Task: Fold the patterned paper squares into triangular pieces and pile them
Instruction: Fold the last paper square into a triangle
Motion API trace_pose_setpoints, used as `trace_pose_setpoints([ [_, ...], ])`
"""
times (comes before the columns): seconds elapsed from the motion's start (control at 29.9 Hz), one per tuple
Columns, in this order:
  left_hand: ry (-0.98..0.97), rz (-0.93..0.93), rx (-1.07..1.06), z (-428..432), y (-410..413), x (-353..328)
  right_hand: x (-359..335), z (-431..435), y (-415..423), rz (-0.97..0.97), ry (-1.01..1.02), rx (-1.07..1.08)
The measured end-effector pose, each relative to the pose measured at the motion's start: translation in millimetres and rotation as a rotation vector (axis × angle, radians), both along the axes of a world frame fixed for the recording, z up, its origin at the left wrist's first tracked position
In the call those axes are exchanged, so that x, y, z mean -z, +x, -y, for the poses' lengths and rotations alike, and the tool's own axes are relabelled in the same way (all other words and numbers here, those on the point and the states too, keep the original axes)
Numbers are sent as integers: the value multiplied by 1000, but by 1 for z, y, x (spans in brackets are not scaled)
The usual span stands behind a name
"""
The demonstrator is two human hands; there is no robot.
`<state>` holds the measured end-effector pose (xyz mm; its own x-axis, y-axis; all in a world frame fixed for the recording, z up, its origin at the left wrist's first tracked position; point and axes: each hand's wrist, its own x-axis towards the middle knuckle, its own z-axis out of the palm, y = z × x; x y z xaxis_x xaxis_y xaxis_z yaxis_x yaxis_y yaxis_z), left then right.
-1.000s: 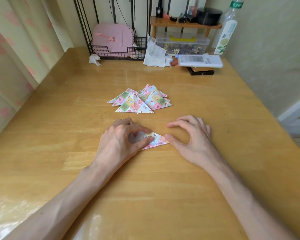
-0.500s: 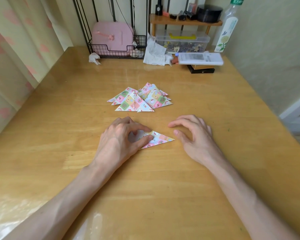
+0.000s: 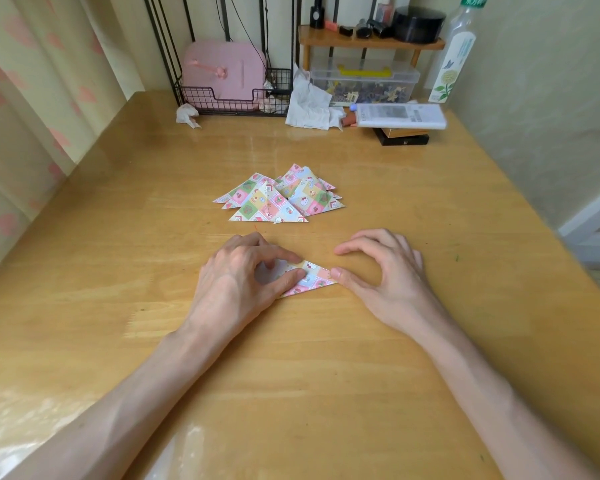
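Pastel checked paper triangles [image 3: 278, 199]; honey-yellow wooden table [image 3: 118, 271]; pink case [image 3: 222, 71]

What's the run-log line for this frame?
step: crease triangle | left hand: holds folded paper on table | right hand: thumb touches paper's right tip | pile: beyond hands, untouched
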<state>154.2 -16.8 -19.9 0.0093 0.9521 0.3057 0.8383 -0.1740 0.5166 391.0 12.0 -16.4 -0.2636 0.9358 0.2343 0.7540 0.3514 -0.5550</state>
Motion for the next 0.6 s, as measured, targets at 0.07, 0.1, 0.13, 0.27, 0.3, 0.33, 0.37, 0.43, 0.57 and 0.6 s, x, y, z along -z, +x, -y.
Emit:
trace_pose_setpoints([
  [0.07, -2, 1, 3, 0, 0, 0, -1, -1, -1, 7, -19, 13],
  [0.1, -3, 0, 4, 0, 0, 1, -2, -1, -2, 14, -36, 17],
  [0.13, -5, -1, 4, 0, 0, 1, -2, -2, -3, 26, -50, 20],
  [0.27, -10, 10, -2, 0, -1, 2, -3, -2, -4, 67, -77, 12],
  [0.3, -11, 12, -1, 0, 0, 2, -4, -2, -4, 61, -88, 7],
  [0.33, -11, 11, 0, 0, 0, 2, -4, -2, -4, 48, -99, 7],
  [0.37, -10, 9, -1, 0, 0, 2, -5, -2, -4, 32, -110, 13],
  [0.43, -10, 7, -2, 0, 1, 1, -6, -2, -7, 3, -116, 45],
  [0.57, 1, -1, 5, 1, 0, 1, -4, -1, -12, 55, -75, 68],
  [0.6, 9, -4, 7, 1, 0, 1, -4, -1, -12, 60, -79, 66],
])
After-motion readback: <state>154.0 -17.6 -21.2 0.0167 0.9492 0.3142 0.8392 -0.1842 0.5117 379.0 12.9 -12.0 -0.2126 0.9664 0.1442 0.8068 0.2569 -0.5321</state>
